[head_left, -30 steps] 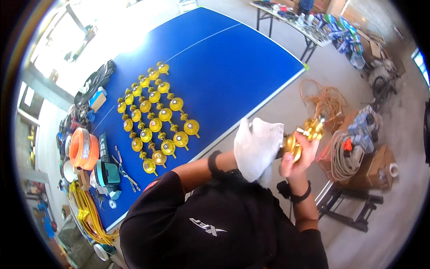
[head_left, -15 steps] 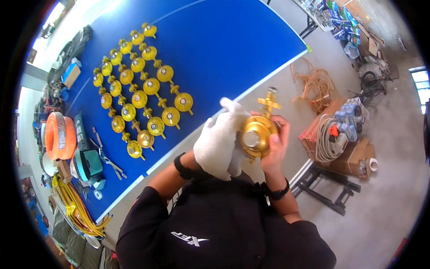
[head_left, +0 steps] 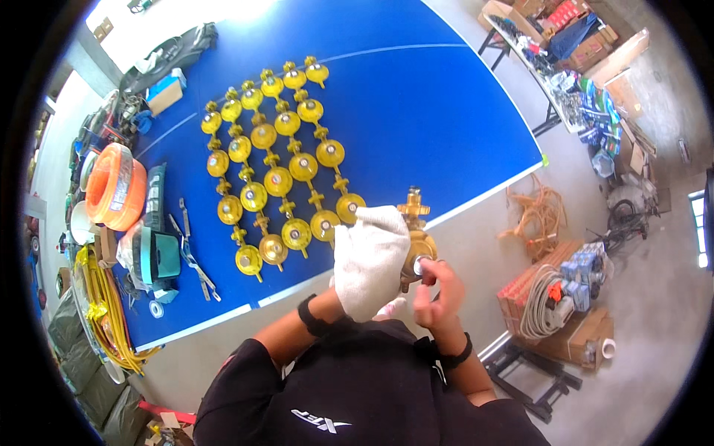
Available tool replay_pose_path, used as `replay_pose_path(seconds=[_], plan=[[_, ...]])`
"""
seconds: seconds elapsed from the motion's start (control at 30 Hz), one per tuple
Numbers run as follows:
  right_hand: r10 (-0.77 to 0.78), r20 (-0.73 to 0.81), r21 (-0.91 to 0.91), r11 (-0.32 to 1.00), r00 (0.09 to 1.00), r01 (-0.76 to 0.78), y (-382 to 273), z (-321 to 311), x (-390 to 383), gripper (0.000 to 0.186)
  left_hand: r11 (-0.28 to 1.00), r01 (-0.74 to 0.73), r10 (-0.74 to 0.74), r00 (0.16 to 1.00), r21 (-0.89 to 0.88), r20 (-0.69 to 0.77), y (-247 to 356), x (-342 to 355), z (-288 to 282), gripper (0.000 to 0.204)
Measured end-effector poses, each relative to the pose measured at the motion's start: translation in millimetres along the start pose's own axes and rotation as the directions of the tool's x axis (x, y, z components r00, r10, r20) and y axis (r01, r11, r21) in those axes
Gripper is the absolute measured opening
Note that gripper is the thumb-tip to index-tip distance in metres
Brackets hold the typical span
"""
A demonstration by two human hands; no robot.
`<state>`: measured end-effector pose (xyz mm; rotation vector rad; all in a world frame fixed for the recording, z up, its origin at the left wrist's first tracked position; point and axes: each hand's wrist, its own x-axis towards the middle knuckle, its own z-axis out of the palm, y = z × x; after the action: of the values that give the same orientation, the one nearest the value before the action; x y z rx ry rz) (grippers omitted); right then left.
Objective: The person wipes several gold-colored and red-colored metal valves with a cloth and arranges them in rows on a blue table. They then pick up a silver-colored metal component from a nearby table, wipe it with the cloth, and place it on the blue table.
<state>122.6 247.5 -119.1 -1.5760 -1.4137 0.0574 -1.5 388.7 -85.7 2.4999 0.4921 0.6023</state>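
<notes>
Wearing a white knit glove, my left hand (head_left: 370,262) is closed around the side of a brass gas regulator (head_left: 423,245), held in front of my body near the table edge. Its valve fitting points away from me and its round silver centre faces up and to the right. My bare right hand (head_left: 440,296) has its fingertips pinched at that silver centre, the other fingers curled. Past my hands, several yellow gas regulators (head_left: 296,235) lie in rows on the blue table (head_left: 416,97). The glove hides the left part of the held regulator.
At the table's left lie an orange hose coil (head_left: 111,189), a teal case (head_left: 159,255), metal strips (head_left: 195,267) and yellow hoses (head_left: 111,320). On the floor at right are a hose pile (head_left: 537,215), stacked boxes (head_left: 520,290) and a black metal frame (head_left: 539,394).
My right hand has gone from gripping the regulator's right side to pinching its centre. The regulator has turned and moved slightly left, and my left hand now wraps its side. The view has shifted.
</notes>
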Motion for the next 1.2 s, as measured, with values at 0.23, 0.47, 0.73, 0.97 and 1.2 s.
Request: replay_pose_path(seconds=[0.23, 0.47, 0.73, 0.97, 1.2], plan=[[0.111, -0.040, -0.126, 0.985, 0.993, -0.115, -8, 23, 20, 0.036, 0.873, -0.015, -0.019, 0.998, -0.488, -0.066, -54, -22, 39, 0.026], [0.246, 0.146, 0.037, 0.966, 0.958, -0.254, 10, 25, 35, 0.033, 0.805, 0.068, -0.014, 0.995, -0.590, 0.096, -88, -31, 54, 0.044], [0.237, 0.429, 0.163, 0.929, 0.872, -0.333, 134, 36, 99, 0.027, 0.964, 0.108, -0.142, 0.982, 0.242, 0.126, -63, 13, -14, 0.042], [0.148, 0.522, -0.005, 0.985, 0.840, -0.170, 297, 130, 167, 0.032, 0.930, 0.366, -0.359, 0.927, 0.047, -0.105, -62, 8, 11, 0.042], [0.084, 0.652, -0.171, 0.985, 0.753, 0.038, 355, 222, 262, 0.037, 0.829, 0.507, -0.477, 0.861, 0.235, -0.175, -23, 21, -1, 0.049]])
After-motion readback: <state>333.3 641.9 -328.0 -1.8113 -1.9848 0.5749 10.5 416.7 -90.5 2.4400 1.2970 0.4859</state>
